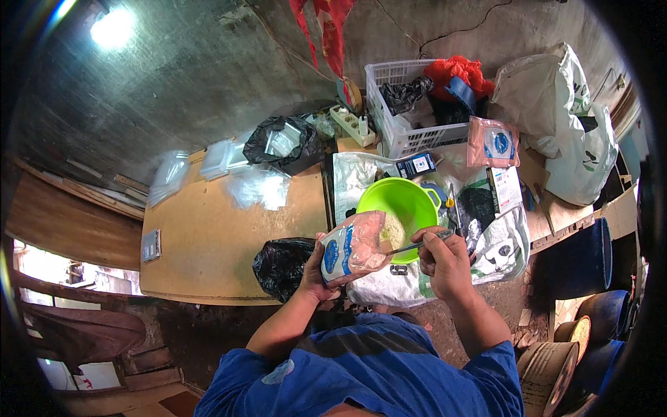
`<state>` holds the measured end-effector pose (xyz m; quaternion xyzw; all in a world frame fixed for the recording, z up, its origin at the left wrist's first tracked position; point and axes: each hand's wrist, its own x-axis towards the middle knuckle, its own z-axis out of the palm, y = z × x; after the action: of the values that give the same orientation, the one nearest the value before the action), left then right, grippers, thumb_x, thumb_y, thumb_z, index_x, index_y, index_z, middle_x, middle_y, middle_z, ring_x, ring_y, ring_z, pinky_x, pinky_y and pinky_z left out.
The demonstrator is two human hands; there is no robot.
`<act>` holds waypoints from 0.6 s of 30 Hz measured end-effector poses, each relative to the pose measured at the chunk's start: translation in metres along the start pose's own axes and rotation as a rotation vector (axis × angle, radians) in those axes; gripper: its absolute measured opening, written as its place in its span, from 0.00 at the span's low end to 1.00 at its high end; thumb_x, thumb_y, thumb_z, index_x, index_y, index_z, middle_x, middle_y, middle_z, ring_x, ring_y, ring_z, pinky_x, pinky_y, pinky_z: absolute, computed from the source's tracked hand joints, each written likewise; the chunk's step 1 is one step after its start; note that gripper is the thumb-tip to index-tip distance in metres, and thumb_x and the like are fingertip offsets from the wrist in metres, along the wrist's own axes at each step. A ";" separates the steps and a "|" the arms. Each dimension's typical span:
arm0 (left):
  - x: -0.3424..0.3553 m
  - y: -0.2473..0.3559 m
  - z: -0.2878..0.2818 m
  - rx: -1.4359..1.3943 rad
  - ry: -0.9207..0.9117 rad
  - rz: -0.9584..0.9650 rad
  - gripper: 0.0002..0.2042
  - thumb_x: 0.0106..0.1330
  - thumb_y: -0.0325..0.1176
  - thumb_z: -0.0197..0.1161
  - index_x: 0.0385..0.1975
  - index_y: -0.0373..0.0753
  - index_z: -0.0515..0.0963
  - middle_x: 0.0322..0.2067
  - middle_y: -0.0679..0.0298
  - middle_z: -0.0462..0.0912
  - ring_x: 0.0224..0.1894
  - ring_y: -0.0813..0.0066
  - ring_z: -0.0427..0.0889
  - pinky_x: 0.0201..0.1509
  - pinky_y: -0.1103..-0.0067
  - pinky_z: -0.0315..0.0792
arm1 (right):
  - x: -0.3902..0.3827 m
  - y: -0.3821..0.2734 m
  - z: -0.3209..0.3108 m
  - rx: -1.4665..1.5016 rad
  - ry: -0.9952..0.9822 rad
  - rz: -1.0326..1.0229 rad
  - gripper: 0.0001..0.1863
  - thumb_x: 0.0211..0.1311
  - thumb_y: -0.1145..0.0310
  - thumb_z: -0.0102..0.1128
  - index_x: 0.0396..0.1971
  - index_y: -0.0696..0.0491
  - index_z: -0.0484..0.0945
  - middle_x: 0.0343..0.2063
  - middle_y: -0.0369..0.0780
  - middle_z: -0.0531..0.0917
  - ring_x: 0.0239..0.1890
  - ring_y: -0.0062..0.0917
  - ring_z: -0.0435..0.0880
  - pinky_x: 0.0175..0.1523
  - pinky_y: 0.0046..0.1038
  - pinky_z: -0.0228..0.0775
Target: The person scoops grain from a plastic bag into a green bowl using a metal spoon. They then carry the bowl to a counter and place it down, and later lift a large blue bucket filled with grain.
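My left hand [316, 275] grips a clear plastic packet [353, 244] of pinkish powder with blue and white print, tilted with its mouth toward the right. Between the bent fingers of my right hand [447, 263] is a thin metal spoon [410, 247]. Its far end meets the packet's open side, and its bowl cannot be made out. Just beyond both hands stands a bright green plastic basin [406, 191] with side handles. Pale, crumbly powder [394, 229] lies in it, partly hidden by the packet. A black plastic bag [281, 267] sits beside my left hand.
Clear plastic bags [260, 186] and an open black bag [285, 144] lie on the wooden table [201, 243]. A white crate [399, 142], a filled pink packet [492, 142], a power strip [353, 125] and large white sacks [580, 149] stand behind. Blue barrels [577, 260] are at right.
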<state>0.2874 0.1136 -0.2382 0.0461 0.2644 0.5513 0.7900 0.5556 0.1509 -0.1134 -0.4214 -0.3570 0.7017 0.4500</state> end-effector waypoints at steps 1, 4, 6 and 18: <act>0.000 0.001 0.001 -0.012 0.047 0.001 0.38 0.66 0.61 0.60 0.69 0.42 0.62 0.63 0.54 0.73 0.60 0.53 0.78 0.61 0.55 0.77 | 0.001 -0.001 -0.001 0.013 0.018 -0.001 0.12 0.72 0.68 0.51 0.39 0.62 0.79 0.17 0.30 0.71 0.16 0.11 0.61 0.22 0.18 0.52; 0.000 0.004 0.006 -0.034 0.064 0.007 0.37 0.66 0.60 0.60 0.68 0.41 0.64 0.63 0.53 0.72 0.60 0.51 0.78 0.62 0.54 0.76 | 0.005 -0.005 -0.004 0.046 0.042 -0.016 0.12 0.72 0.68 0.51 0.38 0.62 0.79 0.17 0.31 0.71 0.15 0.11 0.60 0.21 0.19 0.50; 0.000 0.006 0.011 -0.049 0.031 0.009 0.37 0.67 0.59 0.60 0.68 0.40 0.63 0.64 0.52 0.72 0.61 0.50 0.77 0.63 0.54 0.75 | 0.008 -0.007 -0.005 0.063 0.051 -0.030 0.11 0.72 0.69 0.52 0.38 0.61 0.79 0.17 0.31 0.71 0.15 0.11 0.60 0.21 0.19 0.49; 0.007 0.010 0.015 -0.068 0.077 0.059 0.34 0.67 0.58 0.62 0.67 0.44 0.66 0.63 0.55 0.73 0.63 0.53 0.75 0.65 0.55 0.75 | 0.019 -0.016 -0.019 0.103 0.140 -0.115 0.10 0.72 0.68 0.53 0.37 0.58 0.79 0.16 0.29 0.68 0.14 0.10 0.58 0.20 0.18 0.49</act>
<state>0.2876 0.1267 -0.2243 0.0058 0.2744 0.5845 0.7636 0.5739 0.1762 -0.1113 -0.4246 -0.3120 0.6610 0.5343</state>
